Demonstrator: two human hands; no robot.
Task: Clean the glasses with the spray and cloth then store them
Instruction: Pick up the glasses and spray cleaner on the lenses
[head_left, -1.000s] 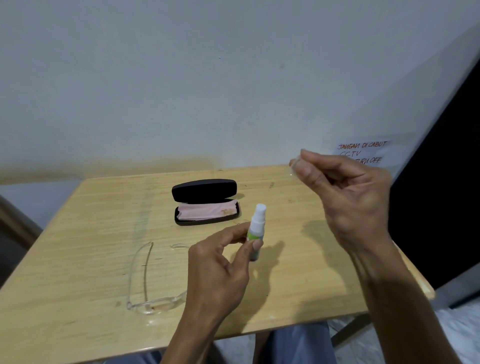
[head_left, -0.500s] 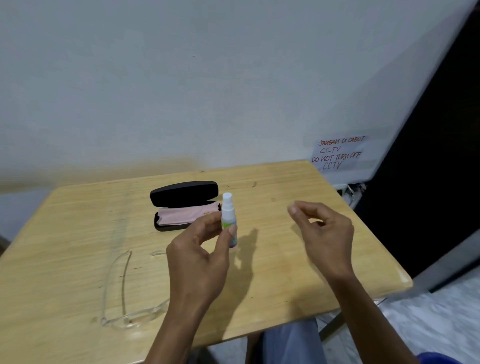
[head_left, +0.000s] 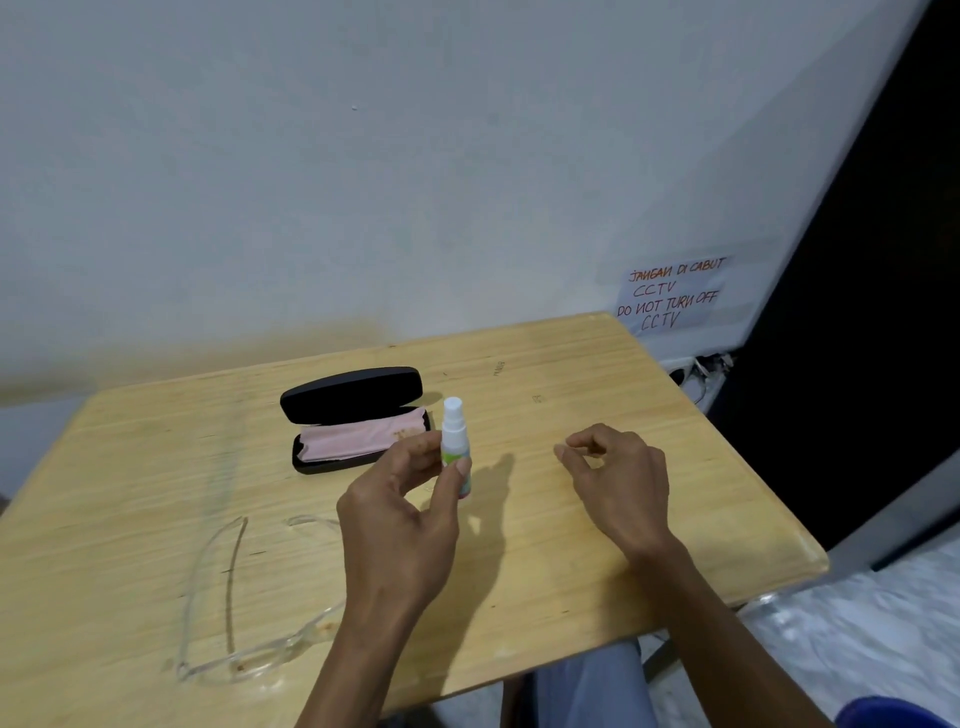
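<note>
We read the wall note (head_left: 670, 293): "JANGAN DI CABUT CCTV / DO NOT TURN OFF CCTV". Print on the spray bottle (head_left: 453, 436) is too small to read. The open black case (head_left: 358, 418) holds the pink cloth (head_left: 358, 439). Our left hand (head_left: 400, 525) pinches the upright bottle between thumb and fingers. Our right hand (head_left: 618, 483) pinches thumb to fingertips; whether it holds anything, we cannot tell. The clear glasses (head_left: 249, 603) lie on the wooden table (head_left: 597, 395), near-left.

You have one view only, worn on your head: it looks forward and down across the wooden table (head_left: 597, 415) from its near edge toward the wall (head_left: 363, 182) behind it, close enough that your forearms enter from below.
</note>
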